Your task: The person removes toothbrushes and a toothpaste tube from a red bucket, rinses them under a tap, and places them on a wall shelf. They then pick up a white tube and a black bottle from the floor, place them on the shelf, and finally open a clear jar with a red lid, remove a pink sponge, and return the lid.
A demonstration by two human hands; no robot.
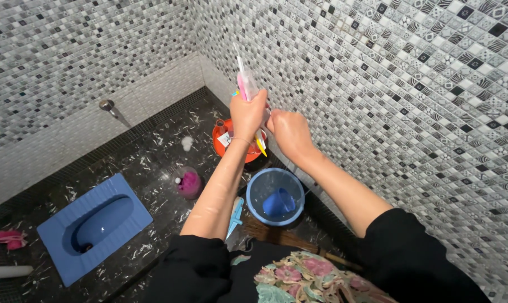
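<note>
Pink-and-clear packet gripped in left hand, right hand beside it

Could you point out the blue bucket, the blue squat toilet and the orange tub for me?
blue bucket (pixel 255 188): head view, on its left rim.
blue squat toilet (pixel 54 230): head view, on its flat left edge.
orange tub (pixel 219 145): head view, on its left wall.

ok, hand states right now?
Left hand: closed, holding a bundle of toothbrushes.
Right hand: closed, beside the left; contents cannot be told.
</note>
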